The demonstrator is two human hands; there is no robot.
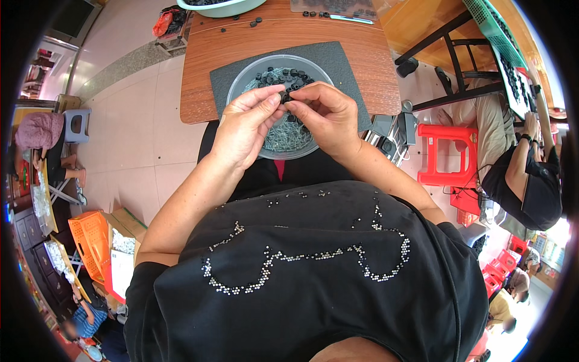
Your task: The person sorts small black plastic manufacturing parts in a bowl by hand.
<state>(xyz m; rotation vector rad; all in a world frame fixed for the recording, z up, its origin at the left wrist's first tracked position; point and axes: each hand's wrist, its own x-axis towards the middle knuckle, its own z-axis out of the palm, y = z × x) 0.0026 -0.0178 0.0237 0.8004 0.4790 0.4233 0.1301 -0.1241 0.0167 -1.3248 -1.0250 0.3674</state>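
Observation:
My left hand [248,123] and my right hand [329,116] meet above a clear round tub [236,77]. Between their pinched fingertips is a small black round part [286,96], partly covered by the fingers; both hands seem to grip it. Beneath them the tub holds a heap of thin silvery metal pins [291,137]. More small black parts [292,76] are piled on its far side. The tub rests on a dark grey mat [350,72], which hangs over the near edge of a brown wooden table [202,78].
At the table's far side stand a pale basin [226,8] and a transparent tray [341,7], with loose black parts [256,23] around. A red stool [447,155] is to the right, beside a seated person [525,181]. An orange crate [89,244] stands at left; other people sit farther off.

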